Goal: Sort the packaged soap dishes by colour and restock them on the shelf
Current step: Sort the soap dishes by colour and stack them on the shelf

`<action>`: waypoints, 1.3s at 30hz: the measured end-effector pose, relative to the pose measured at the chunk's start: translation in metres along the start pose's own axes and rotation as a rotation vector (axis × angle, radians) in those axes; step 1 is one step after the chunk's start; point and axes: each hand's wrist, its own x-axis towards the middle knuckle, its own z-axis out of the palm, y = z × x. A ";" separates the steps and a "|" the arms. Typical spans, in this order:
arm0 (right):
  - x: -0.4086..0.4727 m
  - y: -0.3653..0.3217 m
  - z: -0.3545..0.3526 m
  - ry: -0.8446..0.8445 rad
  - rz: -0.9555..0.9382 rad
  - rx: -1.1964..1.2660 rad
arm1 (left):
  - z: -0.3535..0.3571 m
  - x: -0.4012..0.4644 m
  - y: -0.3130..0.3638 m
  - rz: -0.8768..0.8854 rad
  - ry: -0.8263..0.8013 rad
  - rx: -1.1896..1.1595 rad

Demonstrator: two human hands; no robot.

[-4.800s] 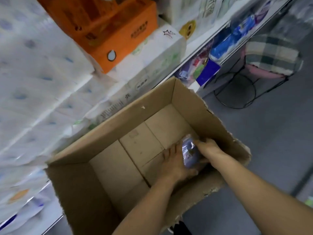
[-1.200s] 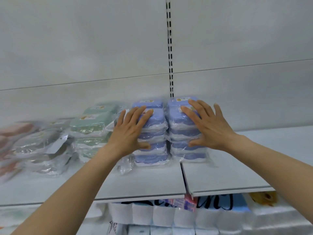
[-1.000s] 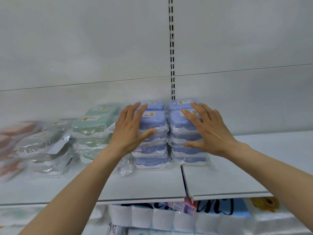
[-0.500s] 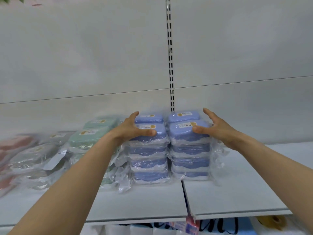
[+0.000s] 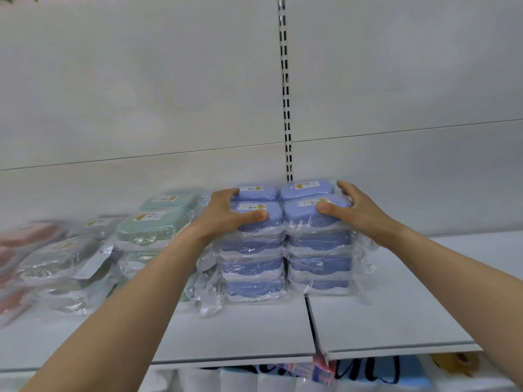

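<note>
Head view. Shelf [image 5: 254,332] of white panels, two boards meeting at a seam just right of centre, front edge running across the lower frame. Blue soap dishes [image 5: 283,264], each in clear wrap, stacked in two front columns side by side straddling that seam, with two further blue lids showing behind. Left hand [image 5: 226,215] curled over the outer left edge of the top left dish, thumb laid across its front, fingers wrapped toward the rear: clamped on the stack top. Right hand [image 5: 353,210] mirrored on the outer right edge of the top right dish, thumb on the lid front, fingers bent round the far side: likewise gripping. Both forearms reaching up from the lower corners.

Green soap dishes [image 5: 152,224] stacked just left of the blue columns, loose wrap touching. Grey packs [image 5: 56,258] and pink packs [image 5: 31,233] farther left, blurred. Bare board open to the right of the blue stacks, and a strip of free shelf between stacks and front edge. Slotted upright [image 5: 285,89] rising in the back panel behind the blue stacks. Wrapped goods [image 5: 368,372] partly visible below the shelf edge.
</note>
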 end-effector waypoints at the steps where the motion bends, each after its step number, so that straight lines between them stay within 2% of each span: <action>1: -0.002 0.003 0.000 0.078 -0.053 -0.098 | 0.003 -0.002 -0.002 0.045 0.049 0.118; 5: -0.015 0.006 0.006 0.283 -0.459 -0.563 | 0.016 -0.016 -0.007 0.335 0.330 0.544; 7: -0.023 0.010 0.012 0.286 -0.627 -0.784 | 0.024 -0.024 -0.011 0.419 0.397 0.581; 10: -0.036 0.024 0.025 0.187 -0.632 -1.115 | 0.029 -0.031 -0.020 0.419 0.316 0.558; 12: -0.036 0.029 0.031 0.160 -0.572 -1.275 | 0.028 -0.033 -0.025 0.413 0.195 0.683; 14: -0.030 0.025 0.036 0.167 -0.541 -1.333 | 0.030 -0.031 -0.026 0.395 0.161 0.817; 17: -0.021 0.021 0.040 0.167 -0.514 -1.283 | 0.037 -0.031 -0.017 0.317 0.257 0.864; 19: -0.022 0.022 0.042 0.158 -0.500 -1.247 | 0.043 -0.033 -0.008 0.275 0.235 0.916; 24: -0.021 0.015 0.036 0.057 -0.498 -1.106 | 0.072 -0.032 0.020 0.563 0.113 0.928; 27: -0.032 0.010 0.021 0.036 -0.457 -0.797 | 0.084 -0.023 0.028 0.581 0.114 0.951; 30: -0.053 0.023 0.010 0.159 -0.218 -0.407 | 0.086 -0.018 0.028 0.565 0.126 0.981; 32: -0.066 0.045 0.007 0.143 0.038 -0.164 | 0.087 -0.018 0.028 0.564 0.129 0.971; 33: -0.072 0.057 0.008 0.104 0.145 -0.117 | 0.088 -0.018 0.028 0.563 0.129 0.965; 36: -0.078 0.091 0.018 -0.067 0.287 -0.204 | 0.088 -0.017 0.029 0.557 0.124 0.952; 39: -0.070 0.112 0.027 -0.072 0.317 -0.243 | 0.088 -0.016 0.030 0.555 0.127 0.934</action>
